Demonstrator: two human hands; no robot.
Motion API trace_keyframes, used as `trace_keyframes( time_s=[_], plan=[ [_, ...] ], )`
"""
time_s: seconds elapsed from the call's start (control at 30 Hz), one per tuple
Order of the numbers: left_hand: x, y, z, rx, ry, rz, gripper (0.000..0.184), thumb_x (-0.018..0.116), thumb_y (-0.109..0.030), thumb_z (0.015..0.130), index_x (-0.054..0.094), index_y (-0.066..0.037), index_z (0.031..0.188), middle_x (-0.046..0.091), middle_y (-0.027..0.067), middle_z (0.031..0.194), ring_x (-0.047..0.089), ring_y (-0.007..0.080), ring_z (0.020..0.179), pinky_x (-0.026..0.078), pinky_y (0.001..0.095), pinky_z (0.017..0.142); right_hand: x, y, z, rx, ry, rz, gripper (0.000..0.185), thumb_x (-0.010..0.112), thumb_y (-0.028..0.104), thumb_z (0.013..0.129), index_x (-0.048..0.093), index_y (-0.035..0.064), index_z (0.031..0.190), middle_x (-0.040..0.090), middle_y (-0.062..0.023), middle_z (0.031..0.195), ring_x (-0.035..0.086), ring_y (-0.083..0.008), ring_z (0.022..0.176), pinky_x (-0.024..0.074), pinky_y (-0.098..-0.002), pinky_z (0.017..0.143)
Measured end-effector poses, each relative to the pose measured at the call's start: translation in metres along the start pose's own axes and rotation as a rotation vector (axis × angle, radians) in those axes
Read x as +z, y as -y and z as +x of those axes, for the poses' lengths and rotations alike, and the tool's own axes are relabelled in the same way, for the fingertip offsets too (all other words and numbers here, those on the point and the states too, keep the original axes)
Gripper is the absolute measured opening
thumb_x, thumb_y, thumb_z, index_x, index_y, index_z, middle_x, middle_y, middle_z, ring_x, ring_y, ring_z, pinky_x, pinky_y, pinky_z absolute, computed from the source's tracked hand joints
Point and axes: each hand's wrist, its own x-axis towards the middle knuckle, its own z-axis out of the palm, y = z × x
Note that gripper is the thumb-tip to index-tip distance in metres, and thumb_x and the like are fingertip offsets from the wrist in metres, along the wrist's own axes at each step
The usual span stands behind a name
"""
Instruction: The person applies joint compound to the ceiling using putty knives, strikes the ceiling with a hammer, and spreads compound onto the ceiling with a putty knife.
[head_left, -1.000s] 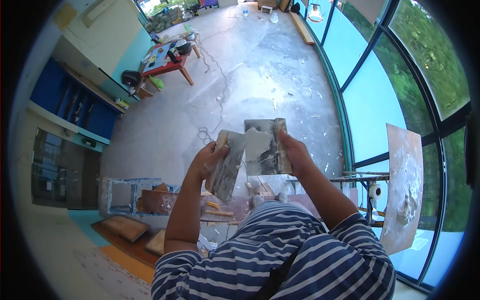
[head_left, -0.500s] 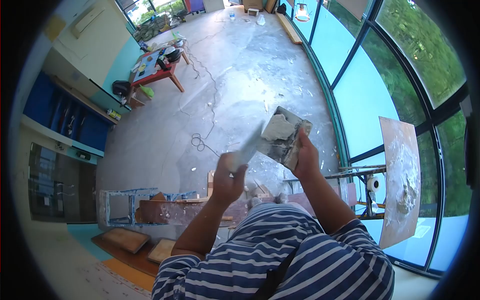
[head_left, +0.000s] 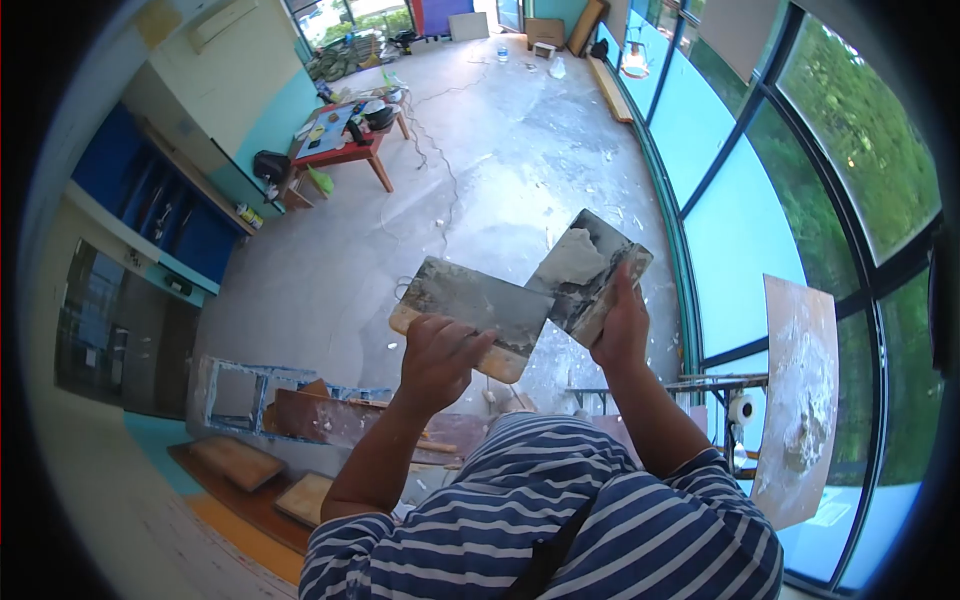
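Your two hands each grip a broad, flat scraper, well above the floor (head_left: 320, 265). Take the right scraper (head_left: 568, 302) as the landmark. Your right hand (head_left: 622, 328) is closed around its handle side, with a digit lying along the handle. Its long axis slants from far right to near left, the handle on its right side and the blade edge turned left and ahead. A pale lump of putty (head_left: 573, 258) sits on its upturned face, and dark smears show between the lump and the handle.

Just left of the right scraper is the left scraper (head_left: 478, 300), its right corner overlapping the landmark's near-left part; you cannot tell from this view whether the two touch. Your left hand (head_left: 438, 370) grasps its wooden handle from your side, digits laid over it. This scraper's long axis runs sideways, its right end nearer you, with the handle towards you and the blade edge facing ahead and slightly right. Its face is smeared grey.

Well to the right of the right scraper, and nearer you, a putty-smeared board (head_left: 800, 410) stands by the windows (head_left: 740, 195). Left of the landmark and nearer you is a paint-spattered blue ladder (head_left: 262, 395).
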Motion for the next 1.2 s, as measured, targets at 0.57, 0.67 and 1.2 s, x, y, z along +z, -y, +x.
trace_keyframes(
  time_s=[0.57, 0.67, 1.2],
  plan=[
    [0.015, -0.038, 0.016, -0.227, -0.221, 0.023, 0.034, 0.069, -0.002, 0.068, 0.065, -0.006, 0.101, 0.057, 0.0095, 0.1, 0.056, 0.03, 0.098, 0.046, 0.0446, 0.09, -0.002, 0.021, 0.005, 0.463, 0.243, -0.007, 0.045, 0.046, 0.036, 0.099, 0.046, 0.0011, 0.128, 0.061, -0.0134, 0.113, 0.065, -0.0252, 0.096, 0.0561, -0.0419, 0.083],
    [0.015, -0.042, 0.019, -0.283, -0.308, 0.008, 0.035, 0.069, -0.002, 0.07, 0.063, -0.003, 0.104, 0.057, 0.0113, 0.099, 0.058, 0.031, 0.097, 0.049, 0.0432, 0.088, -0.002, 0.018, 0.01, 0.578, 0.295, 0.045, 0.044, 0.045, 0.036, 0.1, 0.046, 0.0001, 0.126, 0.061, -0.0139, 0.111, 0.065, -0.0253, 0.094, 0.0562, -0.0422, 0.082],
    [-0.061, -0.069, 0.051, -0.717, -0.726, 0.033, 0.019, 0.068, -0.005, 0.081, 0.06, 0.002, 0.097, 0.063, 0.012, 0.09, 0.064, 0.0236, 0.086, 0.051, 0.0315, 0.077, 0.07, 0.018, 0.002, 0.901, 0.616, 0.065, 0.045, 0.038, 0.036, 0.102, 0.045, 0.0012, 0.129, 0.061, -0.0158, 0.117, 0.064, -0.0291, 0.101, 0.0527, -0.0459, 0.09]
  ],
)
